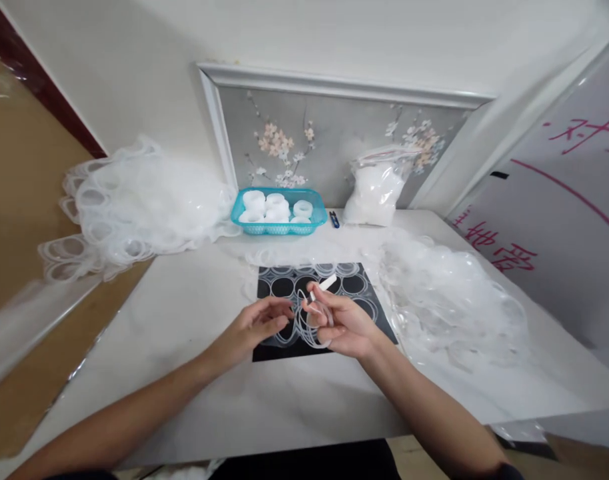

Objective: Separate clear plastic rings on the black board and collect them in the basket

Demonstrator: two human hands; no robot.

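Over the black mat [267,354], my right hand [345,327] is closed on a small white-handled tool [327,283]. Several thin translucent rings [304,330] hang around its fingers. My left hand [258,325] is just left of these rings, fingers bent and thumb apart, with nothing visible in it. On the mat lies a clear plastic sheet [283,272] with round outlines. The tip of the tool is hidden by my fingers, so its exact kind does not show.
A blue basket [284,229] holds stacked white rings. Beside it are a dark blue nail clipper-like tool [334,219] and a bag of white material [377,190]. Heaps of clear ring-holed sheets [149,200] lie at left, with clear plastic scraps [449,293] at right.
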